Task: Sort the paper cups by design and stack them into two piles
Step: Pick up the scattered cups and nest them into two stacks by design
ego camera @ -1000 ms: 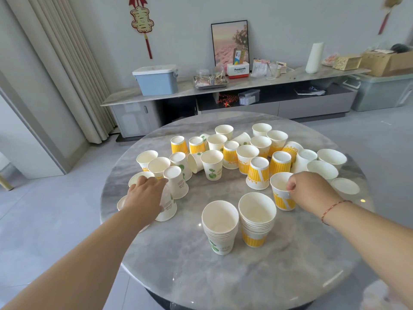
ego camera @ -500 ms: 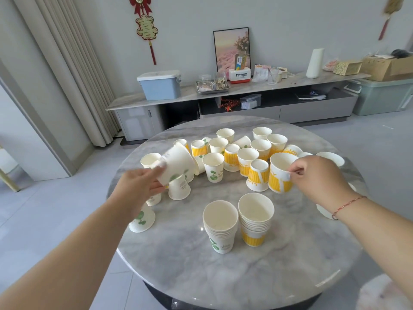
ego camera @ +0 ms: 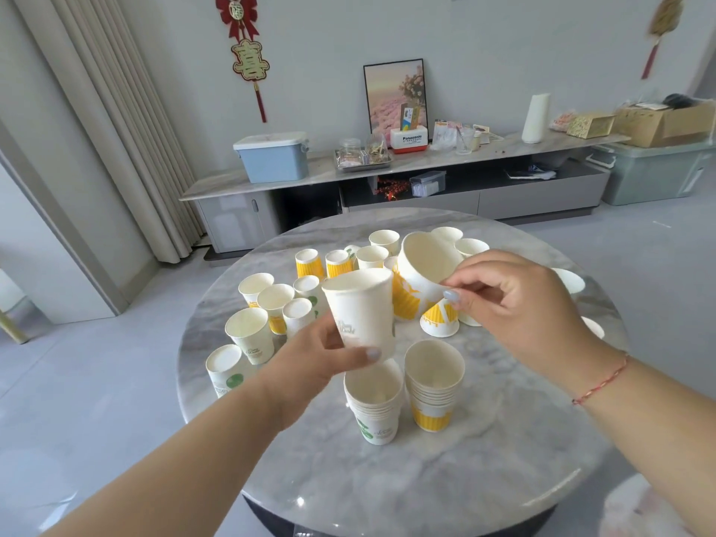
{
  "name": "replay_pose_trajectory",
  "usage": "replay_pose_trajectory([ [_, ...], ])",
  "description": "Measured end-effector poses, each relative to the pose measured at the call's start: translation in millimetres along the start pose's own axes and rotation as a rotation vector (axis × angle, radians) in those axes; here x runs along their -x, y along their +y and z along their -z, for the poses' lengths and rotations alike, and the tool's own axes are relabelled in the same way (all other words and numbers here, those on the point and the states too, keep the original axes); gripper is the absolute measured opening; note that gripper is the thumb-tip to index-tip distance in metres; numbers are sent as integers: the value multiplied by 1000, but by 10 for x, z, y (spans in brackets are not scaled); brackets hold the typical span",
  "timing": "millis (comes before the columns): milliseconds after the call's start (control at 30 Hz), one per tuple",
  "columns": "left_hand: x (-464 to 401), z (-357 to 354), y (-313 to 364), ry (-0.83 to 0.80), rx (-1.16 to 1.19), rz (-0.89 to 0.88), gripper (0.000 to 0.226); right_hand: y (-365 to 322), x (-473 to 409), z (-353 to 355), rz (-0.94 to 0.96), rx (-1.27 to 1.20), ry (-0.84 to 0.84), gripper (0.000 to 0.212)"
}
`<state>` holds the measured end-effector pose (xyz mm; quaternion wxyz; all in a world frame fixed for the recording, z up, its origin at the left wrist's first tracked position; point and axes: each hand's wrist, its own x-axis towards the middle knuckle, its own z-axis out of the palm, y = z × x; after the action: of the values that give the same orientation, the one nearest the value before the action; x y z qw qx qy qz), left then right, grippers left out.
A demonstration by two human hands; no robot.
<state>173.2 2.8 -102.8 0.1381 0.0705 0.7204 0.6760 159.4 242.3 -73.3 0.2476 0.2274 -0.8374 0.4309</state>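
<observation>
Both hands have carried cups inward since earlier. Left hand [ego camera: 310, 356] clamps green-printed white paper cup [ego camera: 362, 306] above green pile [ego camera: 375, 401]; right hand [ego camera: 515, 308] pinches yellow-striped paper cup [ego camera: 420, 275] behind yellow pile [ego camera: 434, 385]. Stacking step; next, nest each squarely.

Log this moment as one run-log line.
left hand: holds green-print cup above green stack | right hand: holds yellow cup, tilted | yellow stack: beside green stack

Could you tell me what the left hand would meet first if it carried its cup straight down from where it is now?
Most likely the green stack: the left hand holds its green cup almost directly above that stack's open top, though depth is hard to judge.
</observation>
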Motion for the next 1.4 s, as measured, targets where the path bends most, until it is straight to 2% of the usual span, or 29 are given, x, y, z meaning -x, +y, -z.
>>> replay_pose_trajectory([
  [133, -35, 5, -142, 69, -154, 14, 66, 83, 56, 53, -42, 45, -174, 7],
  [267, -69, 55, -390, 126, -225, 101, 83, 137, 155, 76, -76, 68, -240, 10],
  [367, -60, 72, -532, 89, -307, 152, 90, 185, 248, 34, -113, 146, -363, 6],
  [467, -54, 95, -595, 46, -339, 160, 96, 261, 309, -13, -171, 248, -514, 20],
  [567, -48, 159, -581, 40, -386, 172, 108, 305, 272, -20, -222, 253, -485, 18],
  [667, -64, 279, -530, 43, -412, 166, 111, 348, 168, -24, -257, 255, -414, 10],
  [767, -75, 445, -474, 71, -408, 176, 116, 440, 49, -60, -328, 275, -378, 10],
  [867, -97, 647, -430, 213, -405, 154, 104, 572, -50, -144, -403, 274, -332, 12],
  [933, -119, 801, -429, 464, -616, 128, 88, 678, -106, -213, -428, 298, -313, 13],
  [1000, -134, 947, -472, 711, -910, 160, 82, 783, -164, -276, -432, 321, -307, 11],
  [1067, -142, 1067, -543, 822, -1040, 282, 84, 890, -227, -345, -434, 344, -319, 8],
  [1200, -171, 1229, -687, 750, -1096, 549, 78, 1116, -312, -465, -438, 408, -391, 30],
  [1300, -152, 1265, -715, 679, -1104, 580, 65, 1219, -339, -537, -451, 421, -434, 41],
  [1400, -132, 1232, -658, 656, -1072, 590, 64, 1317, -336, -593, -438, 447, -475, 43],
])
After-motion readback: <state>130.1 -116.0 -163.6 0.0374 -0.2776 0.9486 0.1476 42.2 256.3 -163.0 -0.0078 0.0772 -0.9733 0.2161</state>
